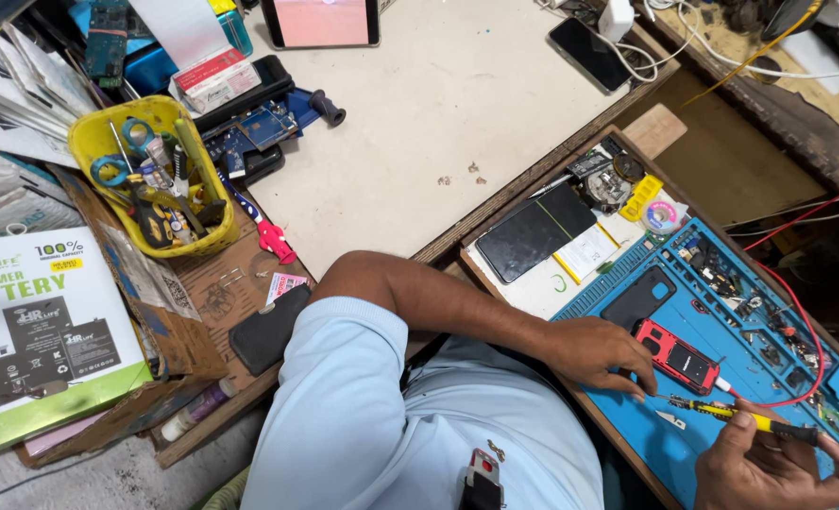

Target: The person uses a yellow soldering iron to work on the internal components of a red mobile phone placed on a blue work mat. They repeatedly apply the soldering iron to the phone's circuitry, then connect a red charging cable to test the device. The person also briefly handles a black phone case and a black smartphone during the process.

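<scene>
Head view: left hand lies flat on the blue mat, fingers spread and holding nothing, fingertips just beside the red phone. Right hand pinches a yellow-handled tool, tip near the phone.

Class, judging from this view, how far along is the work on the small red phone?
Done: small red phone lies on the blue work mat, red wire attached. In hand: left hand steadies it; right hand holds a yellow-handled tool beside it. Left: loose parts remain in mat trays.
</scene>
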